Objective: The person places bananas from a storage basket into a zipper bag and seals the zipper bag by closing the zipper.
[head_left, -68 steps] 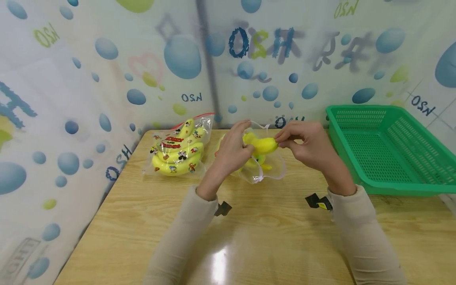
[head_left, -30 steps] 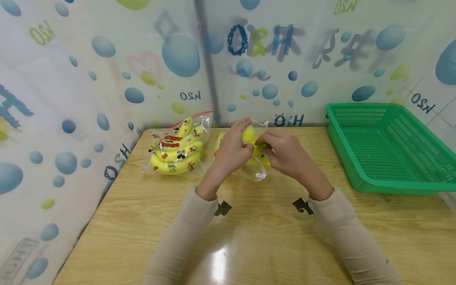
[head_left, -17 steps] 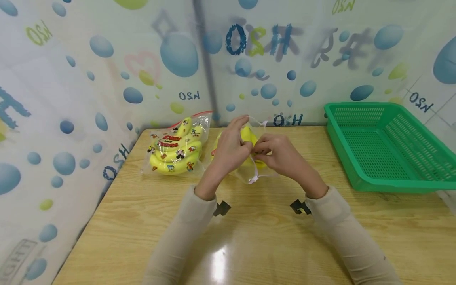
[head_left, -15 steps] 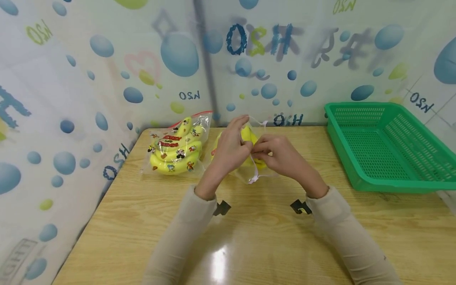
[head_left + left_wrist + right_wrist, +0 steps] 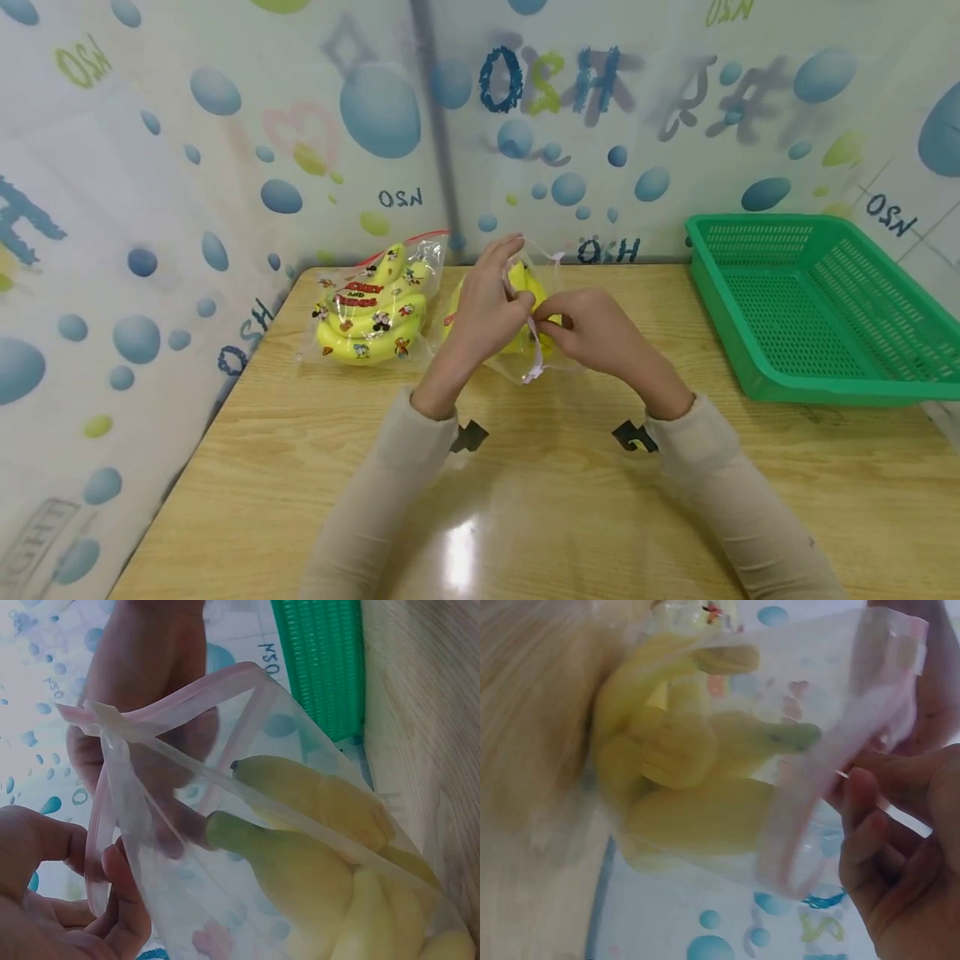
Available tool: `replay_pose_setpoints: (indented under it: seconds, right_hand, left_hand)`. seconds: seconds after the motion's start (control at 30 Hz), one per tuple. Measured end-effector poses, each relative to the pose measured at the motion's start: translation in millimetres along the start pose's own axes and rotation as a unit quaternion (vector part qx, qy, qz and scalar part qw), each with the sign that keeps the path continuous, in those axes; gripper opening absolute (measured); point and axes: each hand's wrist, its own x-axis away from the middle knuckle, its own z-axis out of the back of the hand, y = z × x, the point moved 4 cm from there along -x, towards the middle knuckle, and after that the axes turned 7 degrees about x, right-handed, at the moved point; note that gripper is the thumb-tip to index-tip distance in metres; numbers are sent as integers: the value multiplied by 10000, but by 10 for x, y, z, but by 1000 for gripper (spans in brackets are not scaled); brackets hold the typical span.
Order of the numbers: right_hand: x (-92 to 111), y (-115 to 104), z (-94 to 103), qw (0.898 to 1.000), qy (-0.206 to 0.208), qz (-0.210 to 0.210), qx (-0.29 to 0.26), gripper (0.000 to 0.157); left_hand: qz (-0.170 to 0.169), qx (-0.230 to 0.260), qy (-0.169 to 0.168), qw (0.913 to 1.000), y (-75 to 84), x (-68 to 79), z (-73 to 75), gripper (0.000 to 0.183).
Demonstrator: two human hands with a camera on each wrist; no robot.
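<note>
A clear zip bag (image 5: 180, 892) with a pinkish closure strip (image 5: 535, 354) stands near the table's back edge, its mouth gaping. Several yellow bananas (image 5: 307, 877) with green or dark tips fill its lower part, showing through the film. My left hand (image 5: 491, 304) holds the bag's rim, thumb and fingers about the strip in the left wrist view. Close beside it, my right hand (image 5: 600, 329) pinches at the rim; in the right wrist view its fingertips (image 5: 862, 784) meet the edge of the mouth. Part of the bag is hidden behind the left hand.
To the left lies a red-zipped clear bag (image 5: 371, 312) of bananas with printed cartoon figures. A green plastic basket (image 5: 738, 333) stands at the right. Behind the wooden table (image 5: 555, 500) hangs a patterned wall covering (image 5: 652, 108).
My right hand has moved left from beside the bag, where it held a yellow banana. That banana has gone into the bag, and the right fingers are now at the rim. The left hand keeps its hold.
</note>
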Motion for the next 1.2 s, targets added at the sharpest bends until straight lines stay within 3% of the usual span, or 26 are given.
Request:
replay_pose_setpoints:
  seconds: [0.13,0.23,0.3,0.43,0.53,0.7,0.87,1.07,1.2]
  right_hand:
    - [62,-36,190,9983,60,-326,-470,12]
    - [108,-114,306,9899,-278,-881,-1071,22]
    - [145,-175,317,9786,-881,-1345,-1281,36]
    - [229,-286,185,9426,-2408,-2008,-1150,58]
    - [253,-335,53,9247,-2877,-2217,-1143,57]
    - [231,-305,-28,9289,-2753,-2295,-927,42]
    - [200,-170,92,9389,-2430,-2311,-776,32]
    - [191,35,384,9523,-1415,-2545,-915,28]
    - [199,115,564,9599,-681,-2589,-832,29]
  left_hand:
    - [90,71,36,9999,-7,-17,3,68]
    - [100,142,98,9998,2,-33,8,69]
    - [46,162,144,9998,13,-41,11,69]
    - [-25,209,181,9996,20,-42,16,69]
    - [-36,321,266,9991,13,-37,33,67]
    - [-14,494,513,9975,0,-39,85,66]
    - [197,582,614,9962,-16,-50,127,68]
    - [482,677,600,9947,-45,-50,198,61]
    - [356,87,516,9980,-46,-49,276,51]
